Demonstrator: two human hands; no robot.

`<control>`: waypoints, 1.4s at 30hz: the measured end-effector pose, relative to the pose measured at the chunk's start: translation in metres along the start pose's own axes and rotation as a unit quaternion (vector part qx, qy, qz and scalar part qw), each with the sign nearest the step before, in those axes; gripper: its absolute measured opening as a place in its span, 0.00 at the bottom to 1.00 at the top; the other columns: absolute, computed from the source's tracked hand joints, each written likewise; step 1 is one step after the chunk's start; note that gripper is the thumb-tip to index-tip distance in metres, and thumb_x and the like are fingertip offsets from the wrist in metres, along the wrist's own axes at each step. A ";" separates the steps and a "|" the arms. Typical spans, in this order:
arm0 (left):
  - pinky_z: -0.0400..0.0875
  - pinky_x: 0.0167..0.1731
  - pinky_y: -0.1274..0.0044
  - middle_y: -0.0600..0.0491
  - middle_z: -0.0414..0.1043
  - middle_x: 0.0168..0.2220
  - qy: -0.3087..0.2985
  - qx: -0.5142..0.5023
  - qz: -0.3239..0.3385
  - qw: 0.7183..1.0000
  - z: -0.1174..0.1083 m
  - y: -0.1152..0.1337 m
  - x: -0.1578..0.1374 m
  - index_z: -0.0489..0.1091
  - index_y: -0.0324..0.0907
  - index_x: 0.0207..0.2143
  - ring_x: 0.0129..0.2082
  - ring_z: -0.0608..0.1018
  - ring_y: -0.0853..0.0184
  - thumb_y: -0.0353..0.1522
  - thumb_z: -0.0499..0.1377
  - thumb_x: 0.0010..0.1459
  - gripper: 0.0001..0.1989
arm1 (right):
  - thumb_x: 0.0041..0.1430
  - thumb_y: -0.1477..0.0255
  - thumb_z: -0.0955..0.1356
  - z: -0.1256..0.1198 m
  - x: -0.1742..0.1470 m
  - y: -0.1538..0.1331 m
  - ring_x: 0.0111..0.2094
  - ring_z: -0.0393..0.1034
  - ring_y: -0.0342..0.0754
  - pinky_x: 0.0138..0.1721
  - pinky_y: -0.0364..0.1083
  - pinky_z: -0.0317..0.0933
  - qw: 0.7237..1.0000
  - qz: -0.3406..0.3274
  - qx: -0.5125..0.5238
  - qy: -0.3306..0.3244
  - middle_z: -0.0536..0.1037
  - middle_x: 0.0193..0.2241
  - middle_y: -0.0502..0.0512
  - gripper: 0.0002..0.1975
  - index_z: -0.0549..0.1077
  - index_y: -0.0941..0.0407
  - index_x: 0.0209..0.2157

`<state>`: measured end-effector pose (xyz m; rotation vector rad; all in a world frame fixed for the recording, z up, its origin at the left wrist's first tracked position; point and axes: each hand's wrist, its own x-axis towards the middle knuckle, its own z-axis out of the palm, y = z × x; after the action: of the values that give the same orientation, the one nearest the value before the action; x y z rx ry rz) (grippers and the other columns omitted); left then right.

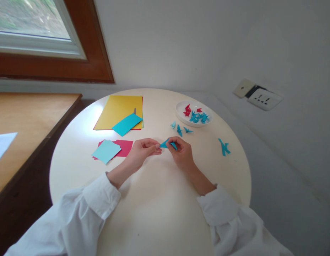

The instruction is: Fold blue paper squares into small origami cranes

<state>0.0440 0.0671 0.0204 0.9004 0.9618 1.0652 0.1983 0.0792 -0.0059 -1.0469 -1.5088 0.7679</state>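
Observation:
Between my two hands, a little above the white round table, is a small folded piece of blue origami paper. My left hand pinches its pointed left tip between thumb and fingers. The fingers of my right hand are closed on its right part and hide some of the folds. Just beyond my hands lie three small paper cranes, a pale one and two blue ones, one of them nearest my right hand.
Behind the cranes stands a white dish with several red and blue cranes. Yellow sheets, a blue paper piece and a partly hidden scissors-like tool lie back left. Pale blue squares overlap pink paper. Blue scraps lie right.

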 end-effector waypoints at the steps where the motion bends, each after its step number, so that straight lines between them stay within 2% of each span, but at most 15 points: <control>1: 0.72 0.39 0.71 0.54 0.73 0.21 -0.004 -0.005 -0.005 1.000 0.000 0.000 0.000 0.72 0.36 0.24 0.26 0.76 0.70 0.35 0.69 0.36 0.15 | 0.49 0.70 0.67 0.000 0.000 0.001 0.28 0.67 0.44 0.31 0.43 0.62 1.000 -0.004 -0.004 -0.001 0.73 0.25 0.50 0.03 0.69 0.55 0.26; 4: 0.72 0.39 0.72 0.53 0.74 0.21 -0.010 0.011 0.004 1.000 -0.001 -0.002 0.000 0.72 0.36 0.25 0.26 0.76 0.70 0.35 0.69 0.37 0.14 | 0.50 0.70 0.66 0.000 -0.001 0.002 0.28 0.67 0.44 0.31 0.43 0.62 1.000 -0.015 -0.013 -0.011 0.73 0.25 0.50 0.03 0.69 0.55 0.26; 11: 0.71 0.35 0.74 0.50 0.75 0.23 0.014 0.116 0.019 0.993 -0.005 -0.005 0.002 0.74 0.36 0.23 0.27 0.76 0.67 0.36 0.67 0.40 0.11 | 0.50 0.70 0.67 0.001 -0.003 -0.004 0.28 0.67 0.44 0.31 0.43 0.63 0.999 -0.021 -0.019 -0.018 0.73 0.25 0.50 0.04 0.69 0.56 0.26; 22: 0.74 0.38 0.72 0.51 0.75 0.20 0.017 0.046 -0.021 0.999 -0.001 0.002 -0.001 0.70 0.36 0.20 0.26 0.79 0.67 0.33 0.68 0.39 0.11 | 0.49 0.70 0.66 0.000 -0.003 -0.005 0.26 0.67 0.44 0.30 0.43 0.62 0.999 0.001 -0.041 0.002 0.74 0.23 0.50 0.05 0.70 0.56 0.25; 26: 0.75 0.38 0.73 0.52 0.75 0.21 0.011 0.026 -0.026 0.999 -0.002 0.002 0.000 0.70 0.36 0.22 0.26 0.79 0.67 0.33 0.68 0.39 0.12 | 0.49 0.69 0.67 -0.001 -0.003 -0.005 0.27 0.68 0.44 0.30 0.43 0.63 0.999 0.004 -0.037 0.011 0.74 0.23 0.50 0.05 0.70 0.56 0.25; 30: 0.75 0.38 0.70 0.52 0.75 0.22 0.011 0.043 -0.013 0.999 -0.004 0.000 0.002 0.70 0.36 0.25 0.26 0.79 0.66 0.36 0.69 0.37 0.16 | 0.49 0.69 0.67 -0.001 -0.002 -0.005 0.26 0.68 0.44 0.30 0.43 0.63 0.999 -0.001 -0.039 0.001 0.74 0.23 0.50 0.05 0.70 0.56 0.25; 34: 0.75 0.37 0.69 0.52 0.74 0.21 0.021 0.070 0.009 0.997 -0.002 0.002 0.000 0.69 0.36 0.23 0.26 0.79 0.64 0.39 0.70 0.33 0.18 | 0.49 0.70 0.67 0.000 -0.002 -0.006 0.27 0.68 0.44 0.30 0.43 0.63 0.999 -0.001 -0.042 -0.007 0.74 0.23 0.50 0.05 0.70 0.56 0.25; 42: 0.76 0.33 0.70 0.54 0.73 0.18 0.027 0.104 0.059 0.993 0.002 0.004 -0.003 0.68 0.38 0.23 0.25 0.79 0.63 0.42 0.68 0.35 0.19 | 0.49 0.70 0.66 0.001 -0.002 -0.013 0.26 0.68 0.44 0.29 0.43 0.64 0.999 -0.009 -0.051 0.016 0.74 0.23 0.50 0.05 0.70 0.56 0.25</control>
<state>0.0440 0.0647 0.0251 1.1141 1.0899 1.1073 0.1946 0.0723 0.0044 -1.1143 -1.5413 0.6660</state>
